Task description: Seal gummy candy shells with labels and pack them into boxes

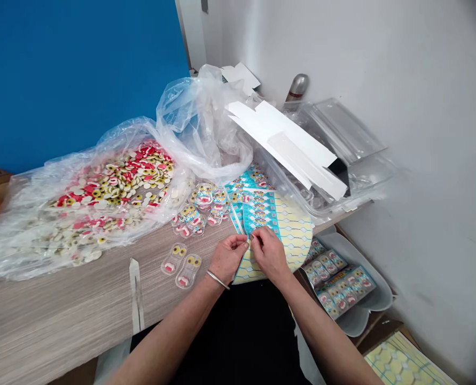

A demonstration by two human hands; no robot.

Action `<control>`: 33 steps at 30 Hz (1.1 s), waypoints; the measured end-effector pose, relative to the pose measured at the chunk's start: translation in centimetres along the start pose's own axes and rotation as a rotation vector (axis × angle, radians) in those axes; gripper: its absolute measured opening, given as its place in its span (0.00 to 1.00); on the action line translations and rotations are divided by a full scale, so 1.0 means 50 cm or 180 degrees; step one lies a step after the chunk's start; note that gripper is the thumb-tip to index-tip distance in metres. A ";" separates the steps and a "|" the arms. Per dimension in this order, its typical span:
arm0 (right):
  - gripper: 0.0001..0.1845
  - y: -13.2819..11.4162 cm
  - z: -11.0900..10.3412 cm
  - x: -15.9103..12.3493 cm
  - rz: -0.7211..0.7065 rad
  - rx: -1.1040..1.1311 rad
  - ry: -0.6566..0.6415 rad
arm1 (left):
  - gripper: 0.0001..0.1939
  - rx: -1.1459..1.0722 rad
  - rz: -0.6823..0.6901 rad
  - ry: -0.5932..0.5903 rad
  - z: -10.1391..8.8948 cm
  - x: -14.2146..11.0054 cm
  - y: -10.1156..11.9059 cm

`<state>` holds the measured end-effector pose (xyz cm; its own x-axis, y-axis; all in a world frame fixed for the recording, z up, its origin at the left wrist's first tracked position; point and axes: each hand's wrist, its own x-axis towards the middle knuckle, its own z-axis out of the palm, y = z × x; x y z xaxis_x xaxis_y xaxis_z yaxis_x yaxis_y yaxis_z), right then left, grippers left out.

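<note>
My left hand [227,259] and my right hand [270,254] meet at their fingertips over a sheet of blue-printed labels on yellow backing [289,232], pinching its edge. What they pinch is small and partly hidden by my fingers. Left of my left hand lie several clear blister packs holding red, yellow and white pieces [189,216]. Two more blister packs [180,266] sit near my left wrist. A clear plastic bag [109,187] holds a heap of round sweets. I wear a thin metal bracelet [217,279] on my left wrist.
The wood-grain table [61,291] has a white paper strip [135,294] on it. Behind my hands are folded white card [289,144], a clear plastic tray [334,133] and a metal flask [297,88]. Below the table edge at right, a box holds printed packs [337,280].
</note>
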<state>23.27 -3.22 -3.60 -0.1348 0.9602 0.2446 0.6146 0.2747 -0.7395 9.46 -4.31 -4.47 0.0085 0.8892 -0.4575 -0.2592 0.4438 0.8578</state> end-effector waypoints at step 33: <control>0.07 0.011 -0.018 0.006 0.0074 0.0496 -0.0408 | 0.11 0.0440 0.0372 0.0030 0.005 0.007 -0.012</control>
<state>24.26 -2.81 -3.37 -0.2259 0.9622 0.1519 0.4924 0.2473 -0.8345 9.88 -4.23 -5.10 -0.0230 0.9348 -0.3545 -0.1226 0.3493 0.9290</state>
